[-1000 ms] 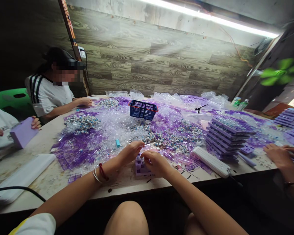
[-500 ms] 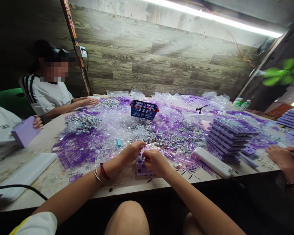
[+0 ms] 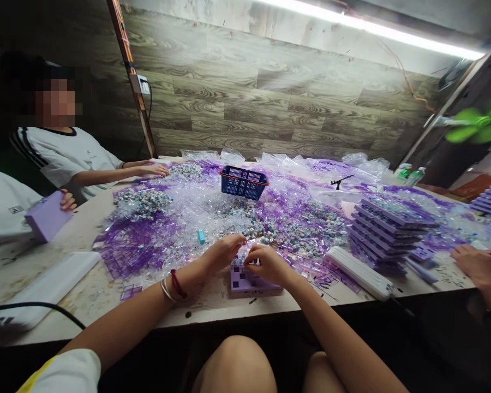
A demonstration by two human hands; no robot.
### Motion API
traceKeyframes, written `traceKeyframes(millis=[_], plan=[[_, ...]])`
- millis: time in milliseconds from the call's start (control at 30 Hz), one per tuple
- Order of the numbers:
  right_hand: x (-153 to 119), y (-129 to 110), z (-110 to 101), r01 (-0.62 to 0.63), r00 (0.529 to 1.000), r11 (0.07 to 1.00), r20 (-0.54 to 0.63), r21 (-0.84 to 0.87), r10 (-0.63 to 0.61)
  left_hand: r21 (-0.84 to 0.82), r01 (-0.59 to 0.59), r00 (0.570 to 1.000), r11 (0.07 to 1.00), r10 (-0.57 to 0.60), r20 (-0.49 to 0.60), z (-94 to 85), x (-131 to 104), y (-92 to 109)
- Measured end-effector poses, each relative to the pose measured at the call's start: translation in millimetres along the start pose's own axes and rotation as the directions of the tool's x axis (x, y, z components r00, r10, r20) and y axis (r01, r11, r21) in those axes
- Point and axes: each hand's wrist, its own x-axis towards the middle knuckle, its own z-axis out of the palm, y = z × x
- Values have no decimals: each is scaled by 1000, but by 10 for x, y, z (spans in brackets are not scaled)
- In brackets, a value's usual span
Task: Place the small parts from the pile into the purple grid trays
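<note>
A lilac tray with square holes (image 3: 251,285) lies near the front edge of the table before me. My left hand (image 3: 224,252) is above its far left corner, fingertips pinched together; anything between them is too small to make out. Over the tray's upper side, my right hand (image 3: 268,263) has thumb and forefinger closed close to small clear pieces in the holes. What it grips is hidden. Just beyond both hands spreads a heap of small white and blue parts (image 3: 286,232) mixed with clear and purple plastic pieces.
A dark blue basket (image 3: 244,183) stands mid-table. To the right are a stack of lilac trays (image 3: 387,234) and a white power strip (image 3: 358,273); another white strip (image 3: 51,289) lies left. A co-worker at left holds a lilac block (image 3: 49,215); another person's hands (image 3: 474,262) are at right.
My right hand has shifted slightly right and up, showing more of the tray. My left hand stays pinched at about the same place. The whole view has turned a little.
</note>
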Motion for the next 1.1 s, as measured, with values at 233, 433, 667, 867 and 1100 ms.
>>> traceKeyframes(millis=[233, 433, 667, 867, 1100], plan=[[16, 42, -8, 23, 1000, 1000, 13, 10, -23, 5, -10, 1000, 1000, 10, -11, 43, -3, -39], [14, 6, -34, 96, 994, 983, 63, -156, -87, 0, 3, 1000, 1000, -3, -6, 42, -8, -52], [48, -113, -2, 126, 990, 944, 99, -305, -100, -8, -6, 1000, 1000, 6, 12, 37, -19, -52], [35, -92, -13, 132, 987, 930, 134, -342, -91, 19, -7, 1000, 1000, 7, 13, 53, -13, -70], [32, -106, -8, 122, 986, 937, 145, -328, -77, 15, 5, 1000, 1000, -5, 23, 61, -14, -72]])
